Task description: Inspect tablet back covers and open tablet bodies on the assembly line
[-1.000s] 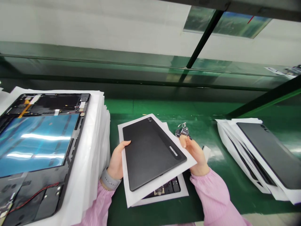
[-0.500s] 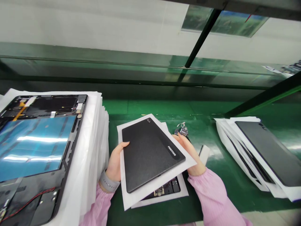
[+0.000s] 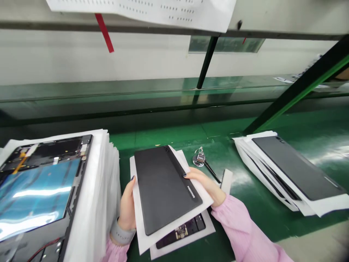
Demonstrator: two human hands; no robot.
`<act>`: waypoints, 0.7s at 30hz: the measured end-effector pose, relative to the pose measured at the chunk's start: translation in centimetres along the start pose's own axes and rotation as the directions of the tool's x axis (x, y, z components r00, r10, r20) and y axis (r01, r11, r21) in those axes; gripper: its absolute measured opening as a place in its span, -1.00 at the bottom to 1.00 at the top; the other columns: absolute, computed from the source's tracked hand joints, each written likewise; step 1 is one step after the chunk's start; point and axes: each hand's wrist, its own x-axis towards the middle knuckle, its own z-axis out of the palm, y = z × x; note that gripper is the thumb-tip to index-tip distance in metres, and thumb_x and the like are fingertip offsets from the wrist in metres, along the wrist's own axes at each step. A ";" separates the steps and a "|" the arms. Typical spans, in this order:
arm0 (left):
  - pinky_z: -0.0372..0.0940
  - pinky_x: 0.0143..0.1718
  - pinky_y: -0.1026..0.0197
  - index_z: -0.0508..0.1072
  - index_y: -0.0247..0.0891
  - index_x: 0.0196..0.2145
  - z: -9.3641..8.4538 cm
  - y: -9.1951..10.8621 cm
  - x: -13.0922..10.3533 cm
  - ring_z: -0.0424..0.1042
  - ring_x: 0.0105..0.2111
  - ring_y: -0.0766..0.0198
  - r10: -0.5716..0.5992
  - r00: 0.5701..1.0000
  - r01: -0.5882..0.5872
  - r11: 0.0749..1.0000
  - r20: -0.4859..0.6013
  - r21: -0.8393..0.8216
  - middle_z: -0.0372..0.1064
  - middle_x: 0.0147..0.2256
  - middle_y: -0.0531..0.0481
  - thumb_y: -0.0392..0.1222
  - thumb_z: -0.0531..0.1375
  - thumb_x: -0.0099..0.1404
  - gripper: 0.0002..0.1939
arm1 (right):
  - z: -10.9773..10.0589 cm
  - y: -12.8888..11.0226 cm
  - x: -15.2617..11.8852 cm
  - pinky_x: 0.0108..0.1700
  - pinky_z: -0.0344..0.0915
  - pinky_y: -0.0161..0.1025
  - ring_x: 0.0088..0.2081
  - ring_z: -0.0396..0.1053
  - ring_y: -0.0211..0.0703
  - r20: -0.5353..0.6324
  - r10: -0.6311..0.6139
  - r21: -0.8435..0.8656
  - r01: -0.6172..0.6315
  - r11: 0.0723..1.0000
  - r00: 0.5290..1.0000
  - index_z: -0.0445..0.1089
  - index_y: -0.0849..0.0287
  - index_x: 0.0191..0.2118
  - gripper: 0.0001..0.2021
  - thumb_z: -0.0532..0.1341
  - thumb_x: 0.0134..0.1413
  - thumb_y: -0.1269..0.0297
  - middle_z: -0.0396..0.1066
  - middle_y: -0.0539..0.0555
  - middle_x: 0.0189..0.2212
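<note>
A black tablet [image 3: 166, 196], back side up with a camera at its top corner and a POSITIVO logo, lies on a white paper sheet [image 3: 139, 238]. My left hand [image 3: 127, 205] grips both along the left edge, thumb on top. On the right side, my right hand [image 3: 206, 185] holds them, its thumb pressed on the tablet's back near the long edge; its other fingers are hidden beneath. Under them, partly covered, is an opened tablet [image 3: 181, 231] with a circuit board showing, on another white sheet [image 3: 208, 222].
At left stands a tall stack of opened tablets [image 3: 43, 189] with white sheets between. Another stack of black tablets [image 3: 296, 167] and sheets lies at right. A metal counter-like device [image 3: 200, 158], a dark rod [image 3: 212, 171] and a pale block [image 3: 226, 181] rest on the green table [image 3: 245, 214].
My view has tilted upward, so a printed sheet shows at the top. My right thumb has come onto the tablet's back from the paper's right edge. My left hand keeps its hold.
</note>
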 end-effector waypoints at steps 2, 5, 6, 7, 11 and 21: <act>0.43 0.04 -0.02 0.66 -0.29 -0.45 0.2 -0.3 -0.7 0.59 -0.10 -0.10 0.056 0.998 -0.056 0.998 0.025 0.001 0.58 -0.51 -0.18 -0.17 -0.07 0.43 -0.46 | 0.3 0.3 0.3 -0.47 0.34 -0.29 -0.54 0.41 -0.18 0.032 -0.003 0.045 0.001 0.999 0.999 0.48 0.17 -0.47 -0.89 0.34 -0.28 0.39 0.45 -0.05 -0.61; 0.34 0.15 -0.01 0.68 -0.20 -0.36 0.6 -1.7 -1.6 0.42 0.13 -0.18 0.161 0.941 -0.202 0.973 0.296 0.115 0.63 -0.32 -0.15 0.01 0.22 0.28 -0.70 | 0.9 0.9 0.7 -0.43 0.32 -0.32 -0.52 0.38 -0.22 0.089 -0.044 0.101 0.035 0.994 0.995 0.46 0.18 -0.49 -0.88 0.30 -0.33 0.43 0.44 -0.06 -0.60; 0.31 0.17 -0.02 0.68 -0.17 -0.28 0.8 -2.3 -1.7 0.33 0.20 -0.21 0.197 0.894 -0.282 0.945 0.403 0.164 0.63 -0.19 -0.14 0.13 0.33 0.19 -0.67 | 1.1 1.0 0.8 -0.42 0.31 -0.33 -0.52 0.37 -0.24 0.106 -0.060 0.117 0.047 0.992 0.993 0.46 0.18 -0.50 -0.88 0.28 -0.33 0.45 0.43 -0.06 -0.59; 0.28 0.18 -0.04 0.67 -0.17 -0.21 1.1 -2.9 -1.8 0.25 0.25 -0.23 0.221 0.847 -0.354 0.913 0.483 0.204 0.59 -0.06 -0.16 0.21 0.35 0.14 -0.57 | 1.2 1.1 0.8 -0.42 0.29 -0.34 -0.52 0.35 -0.25 0.122 -0.073 0.132 0.057 0.990 0.990 0.44 0.18 -0.51 -0.88 0.26 -0.34 0.45 0.41 -0.08 -0.60; 0.36 0.07 -0.09 0.64 -0.23 -0.14 2.3 -4.4 -1.8 0.13 0.28 -0.36 0.273 0.755 -0.526 0.796 0.596 0.301 0.38 0.19 -0.27 0.34 0.28 0.14 -0.41 | 1.5 1.1 0.8 -0.46 0.23 -0.36 -0.57 0.26 -0.30 0.168 -0.104 0.161 0.077 0.984 0.980 0.40 0.17 -0.55 -0.91 0.24 -0.35 0.44 0.30 -0.12 -0.65; 0.24 0.19 -0.13 0.64 -0.16 -0.11 1.6 -3.8 -1.6 0.07 0.31 -0.40 0.294 0.708 -0.619 0.696 0.642 0.364 0.42 0.16 -0.23 0.19 0.46 -0.02 -0.44 | 1.1 1.4 0.6 -0.36 0.31 -0.28 -0.43 0.35 -0.17 0.067 -0.297 0.064 0.293 0.954 0.952 0.44 0.15 -0.46 -0.89 0.22 -0.25 0.41 0.39 -0.05 -0.53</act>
